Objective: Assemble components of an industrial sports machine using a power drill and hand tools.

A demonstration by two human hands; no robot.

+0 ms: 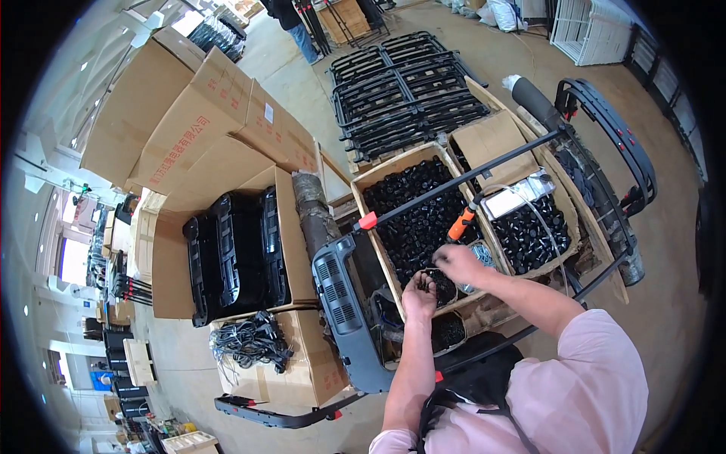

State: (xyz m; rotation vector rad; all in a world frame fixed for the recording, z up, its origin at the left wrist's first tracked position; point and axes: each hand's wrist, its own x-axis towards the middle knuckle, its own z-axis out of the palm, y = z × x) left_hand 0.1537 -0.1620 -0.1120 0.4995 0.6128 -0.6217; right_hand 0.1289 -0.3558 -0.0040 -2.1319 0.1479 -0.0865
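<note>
My left hand [420, 295] is cupped palm up, fingers curled around small dark pieces [421, 287]. Close beside it, my right hand [460, 265] is slightly blurred, its fingers bunched together; whatever they pinch is too small to make out. Both hands are over the near end of a wooden box [387, 266] full of black plastic caps [416, 212]. Just beyond my right hand, an orange-bodied power screwdriver [461, 224] lies tilted with its cable. Partly behind the right wrist is a container of silvery screws [482, 254]. A grey-black bumper-like frame [338, 291] spans the boxes.
To the left, an open carton [295, 257] holds long black plastic parts, and a bundle of wires [253, 342] rests on another carton. A second box has black knob-like parts [529, 234]. Stacked black metal racks [408, 91] stand beyond. A curved black bar [616, 136] is at right.
</note>
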